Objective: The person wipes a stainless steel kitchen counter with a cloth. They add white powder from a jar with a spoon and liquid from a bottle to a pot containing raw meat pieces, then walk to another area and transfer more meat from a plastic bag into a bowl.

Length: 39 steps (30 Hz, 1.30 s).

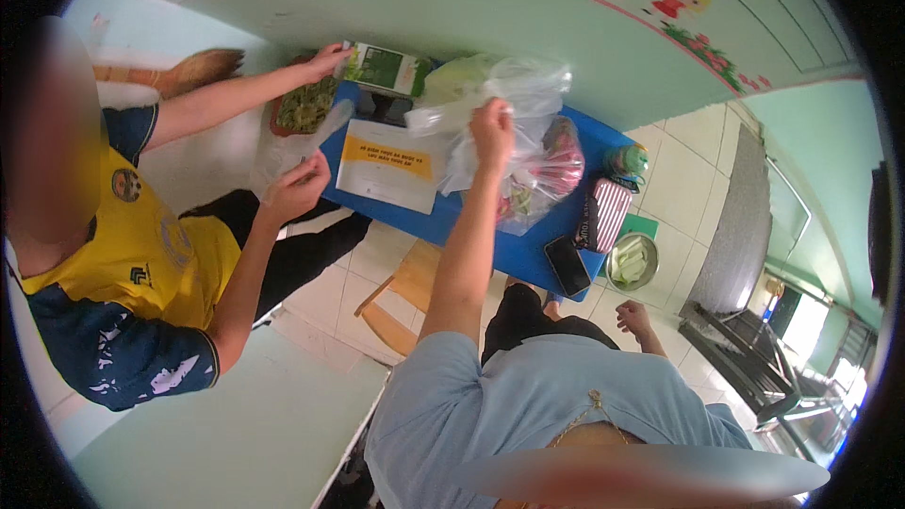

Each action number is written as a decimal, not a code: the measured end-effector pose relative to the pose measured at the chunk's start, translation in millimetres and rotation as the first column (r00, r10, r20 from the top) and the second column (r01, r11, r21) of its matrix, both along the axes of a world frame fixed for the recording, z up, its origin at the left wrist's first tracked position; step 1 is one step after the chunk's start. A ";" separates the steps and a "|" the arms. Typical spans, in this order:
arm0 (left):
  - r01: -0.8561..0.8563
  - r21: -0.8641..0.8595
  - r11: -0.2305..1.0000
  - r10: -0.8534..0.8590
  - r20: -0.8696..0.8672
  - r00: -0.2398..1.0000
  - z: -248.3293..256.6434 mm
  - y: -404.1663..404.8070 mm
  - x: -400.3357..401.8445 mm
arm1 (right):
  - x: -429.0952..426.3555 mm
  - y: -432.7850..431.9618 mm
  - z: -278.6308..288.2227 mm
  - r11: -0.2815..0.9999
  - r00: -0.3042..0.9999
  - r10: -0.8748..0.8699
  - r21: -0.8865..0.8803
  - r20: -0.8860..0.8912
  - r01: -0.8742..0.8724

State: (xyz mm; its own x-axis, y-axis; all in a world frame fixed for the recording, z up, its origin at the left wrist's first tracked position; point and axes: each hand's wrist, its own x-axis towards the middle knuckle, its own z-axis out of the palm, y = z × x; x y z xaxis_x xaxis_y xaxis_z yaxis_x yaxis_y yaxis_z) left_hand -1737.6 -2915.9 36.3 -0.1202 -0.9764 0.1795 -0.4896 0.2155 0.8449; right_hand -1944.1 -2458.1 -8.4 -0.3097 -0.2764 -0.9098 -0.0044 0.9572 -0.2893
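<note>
My left hand [491,133] grips the crumpled top of a clear plastic bag [527,85] above a blue table [442,215]. Below that hand lie plastic-wrapped goods, among them a bag of reddish-pink produce [562,159]; their exact kind is unclear. My right hand [635,318] hangs low beside the table's near right corner, fingers curled, with nothing visible in it. A black smartphone [568,266] rests at that corner. Next to it stands a pink striped case [611,214] with a black strap. A printed white document with a yellow band [387,162] lies left of the bags.
At left, a person in a yellow shirt [177,247] touches a green-and-white printed item [385,67] and holds clear plastic [329,131]. A basket of leafy greens [307,106], wooden chair [406,283], green-lidded jar [626,161] and metal bowl of cut vegetables [631,261] surround the table.
</note>
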 end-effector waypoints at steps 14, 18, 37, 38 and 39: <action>0.295 -0.199 0.934 -0.273 0.131 0.953 -2.4 56.4 -29.2 | 11.8 -132.4 -2.8 0.920 0.955 0.294 -0.282 0.032 -0.274; 0.375 -0.127 0.918 -0.350 0.182 0.919 -13.7 65.8 -19.3 | 13.3 -109.8 -11.8 0.912 0.937 0.347 -0.244 0.028 -0.330; 0.045 0.085 0.995 -0.038 -0.080 0.996 24.7 -87.2 50.4 | 11.8 -21.3 2.0 0.997 0.999 0.035 -0.061 -0.033 -0.037; 0.063 0.104 0.993 -0.051 -0.121 0.991 21.8 -89.7 54.9 | 12.0 -18.4 3.1 0.997 0.998 0.038 -0.060 -0.040 -0.040; 0.086 0.124 0.988 -0.065 -0.161 0.985 22.3 -89.2 53.5 | 12.0 -14.3 -0.4 0.997 0.999 0.028 -0.069 -0.030 -0.030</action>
State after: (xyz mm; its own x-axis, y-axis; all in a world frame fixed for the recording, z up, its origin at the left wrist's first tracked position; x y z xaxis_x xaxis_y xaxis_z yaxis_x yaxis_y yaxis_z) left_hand -1684.1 -3005.1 58.5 -0.1752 -0.9818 0.0737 -0.3357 0.1300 0.9330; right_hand -1932.0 -2472.4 -8.9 -0.3262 -0.3477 -0.8790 -0.0414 0.9342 -0.3542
